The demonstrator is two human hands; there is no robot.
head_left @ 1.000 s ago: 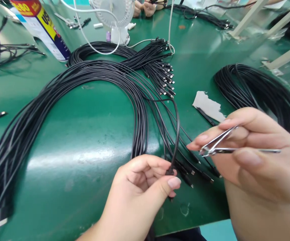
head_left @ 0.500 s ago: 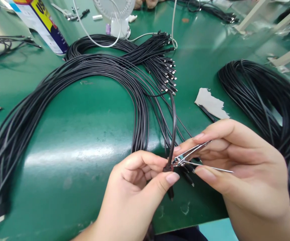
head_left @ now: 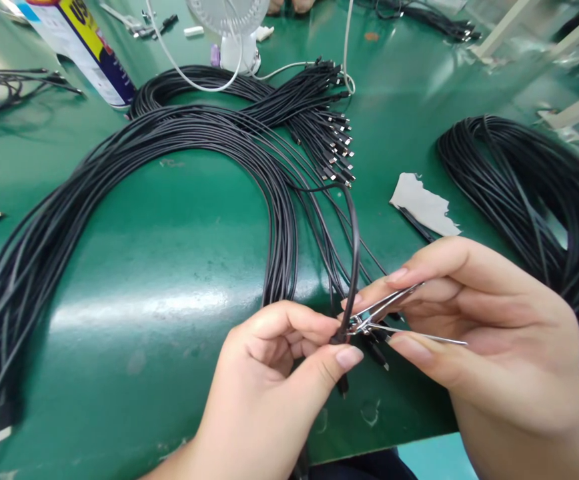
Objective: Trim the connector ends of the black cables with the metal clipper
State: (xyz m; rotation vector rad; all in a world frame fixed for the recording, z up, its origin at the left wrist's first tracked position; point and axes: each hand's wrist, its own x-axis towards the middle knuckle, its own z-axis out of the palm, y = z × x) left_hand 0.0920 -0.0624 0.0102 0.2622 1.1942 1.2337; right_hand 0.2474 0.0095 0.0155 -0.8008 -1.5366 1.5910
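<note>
Between thumb and fingertips, my left hand (head_left: 274, 380) pinches a black cable (head_left: 353, 247) close to its plug end, which pokes out below the fingers. The cable rises from the pinch and bends over toward the bundle behind. My right hand (head_left: 494, 333) holds a metal nail clipper (head_left: 389, 313), its lever and body spread apart between thumb and fingers. The clipper's jaws meet the cable right at my left fingertips; whether they bite into it I cannot tell. Several cable plugs (head_left: 382, 357) lie on the table just behind and under the hands.
A large bundle of black cables (head_left: 184, 130) curves across the green table (head_left: 169, 240). Another coil (head_left: 514, 180) lies at right, near a torn piece of pale paper (head_left: 424, 203). A spray can (head_left: 94, 60) and a small white fan (head_left: 234, 33) stand at the back.
The upright part of the held cable has swung slightly to the right. Both hands have shifted a touch rightward, keeping their holds on cable and clipper.
</note>
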